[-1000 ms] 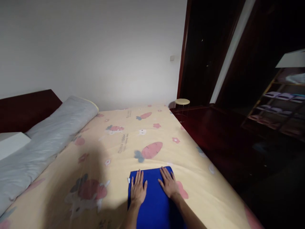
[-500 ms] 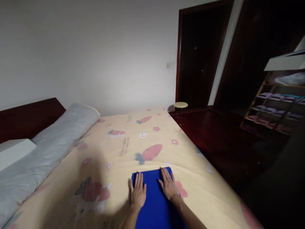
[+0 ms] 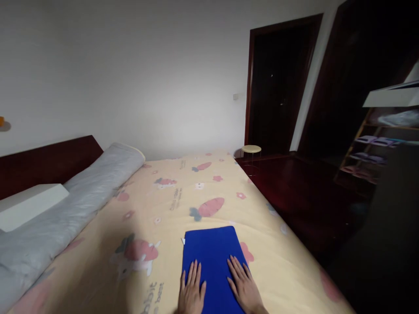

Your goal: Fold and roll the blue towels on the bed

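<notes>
A flat blue folded cloth (image 3: pixel 212 248) lies on the bed, with a small white tag at its left edge. My left hand (image 3: pixel 192 290) rests palm down on the cloth's left side, fingers stretched out. On the right side of the cloth my right hand (image 3: pixel 242 283) lies flat, its fingers spread and pointing away from me. Neither hand grips anything. The near end of the cloth runs out of view at the bottom.
Under the cloth is a yellow patterned bed sheet (image 3: pixel 170 222). A grey rolled quilt (image 3: pixel 88 187) and a white box (image 3: pixel 36 203) lie at the left, by a dark headboard (image 3: pixel 49 159). Beyond the bed stand a round stool (image 3: pixel 251 149) and a shoe rack (image 3: pixel 363 155).
Both hands have slid from the far corners of the blue cloth toward me, still flat on it. The far edge and white tag are now uncovered. The view has shifted slightly.
</notes>
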`<action>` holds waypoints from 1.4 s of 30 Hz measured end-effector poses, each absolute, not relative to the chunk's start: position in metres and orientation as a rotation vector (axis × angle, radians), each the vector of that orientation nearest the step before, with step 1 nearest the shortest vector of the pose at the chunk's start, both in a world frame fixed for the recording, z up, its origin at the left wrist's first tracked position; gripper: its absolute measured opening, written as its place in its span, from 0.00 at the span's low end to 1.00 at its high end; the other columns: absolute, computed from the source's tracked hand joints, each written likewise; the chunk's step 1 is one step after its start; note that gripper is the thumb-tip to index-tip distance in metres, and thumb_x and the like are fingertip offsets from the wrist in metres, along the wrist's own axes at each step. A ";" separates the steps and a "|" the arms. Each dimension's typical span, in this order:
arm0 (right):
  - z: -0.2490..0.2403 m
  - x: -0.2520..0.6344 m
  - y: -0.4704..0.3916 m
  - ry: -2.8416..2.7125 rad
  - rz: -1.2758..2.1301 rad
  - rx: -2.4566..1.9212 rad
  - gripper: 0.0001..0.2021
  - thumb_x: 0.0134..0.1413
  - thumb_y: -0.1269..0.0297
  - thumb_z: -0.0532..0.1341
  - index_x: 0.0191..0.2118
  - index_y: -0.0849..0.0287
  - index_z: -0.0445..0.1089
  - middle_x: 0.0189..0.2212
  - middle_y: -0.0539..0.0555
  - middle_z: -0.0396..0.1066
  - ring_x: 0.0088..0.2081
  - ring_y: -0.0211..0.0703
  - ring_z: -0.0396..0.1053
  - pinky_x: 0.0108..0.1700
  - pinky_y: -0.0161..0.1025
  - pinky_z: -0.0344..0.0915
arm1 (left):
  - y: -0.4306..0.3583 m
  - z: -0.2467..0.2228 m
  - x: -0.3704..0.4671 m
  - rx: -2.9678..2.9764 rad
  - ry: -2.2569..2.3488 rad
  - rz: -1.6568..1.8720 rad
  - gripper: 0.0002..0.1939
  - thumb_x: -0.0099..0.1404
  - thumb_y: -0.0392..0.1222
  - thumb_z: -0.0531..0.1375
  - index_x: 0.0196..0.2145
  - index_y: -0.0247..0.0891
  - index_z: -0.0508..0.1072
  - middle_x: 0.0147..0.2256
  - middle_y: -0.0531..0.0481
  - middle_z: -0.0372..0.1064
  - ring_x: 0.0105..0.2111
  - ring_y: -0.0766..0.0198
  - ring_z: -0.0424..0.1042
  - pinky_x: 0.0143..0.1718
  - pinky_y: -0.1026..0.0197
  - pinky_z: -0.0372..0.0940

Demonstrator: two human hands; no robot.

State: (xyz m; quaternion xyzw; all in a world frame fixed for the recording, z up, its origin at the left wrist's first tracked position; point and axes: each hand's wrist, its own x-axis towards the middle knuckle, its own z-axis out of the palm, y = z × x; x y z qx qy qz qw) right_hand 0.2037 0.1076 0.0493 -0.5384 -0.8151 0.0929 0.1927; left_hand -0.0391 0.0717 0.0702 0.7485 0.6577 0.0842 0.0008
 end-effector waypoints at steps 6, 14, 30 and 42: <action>0.035 0.238 0.091 -2.217 0.202 -1.576 0.28 0.65 0.46 0.46 0.67 0.48 0.51 0.67 0.51 0.49 0.67 0.53 0.50 0.66 0.57 0.51 | 0.036 0.076 -0.071 2.259 2.011 0.227 0.28 0.71 0.47 0.43 0.65 0.57 0.36 0.67 0.60 0.41 0.67 0.57 0.48 0.66 0.43 0.52; 0.051 0.218 0.078 -2.164 0.189 -1.632 0.29 0.66 0.47 0.45 0.67 0.54 0.53 0.67 0.54 0.48 0.67 0.54 0.48 0.66 0.58 0.50 | 0.025 0.082 -0.055 2.308 2.187 0.321 0.29 0.71 0.47 0.44 0.66 0.55 0.38 0.68 0.58 0.40 0.67 0.57 0.47 0.66 0.41 0.51; 0.027 0.200 0.030 -2.311 0.178 -1.330 0.27 0.67 0.49 0.47 0.68 0.44 0.41 0.67 0.50 0.47 0.65 0.55 0.55 0.63 0.54 0.57 | 0.005 0.011 -0.020 2.269 1.979 0.275 0.29 0.68 0.49 0.48 0.64 0.56 0.44 0.66 0.58 0.44 0.66 0.52 0.52 0.65 0.41 0.53; 0.086 0.238 0.042 -2.734 0.529 -1.215 0.34 0.56 0.51 0.58 0.67 0.55 0.53 0.66 0.62 0.51 0.65 0.60 0.53 0.63 0.57 0.55 | -0.005 0.118 -0.032 2.104 1.754 -0.189 0.36 0.62 0.46 0.54 0.67 0.49 0.51 0.70 0.49 0.38 0.68 0.48 0.42 0.64 0.38 0.50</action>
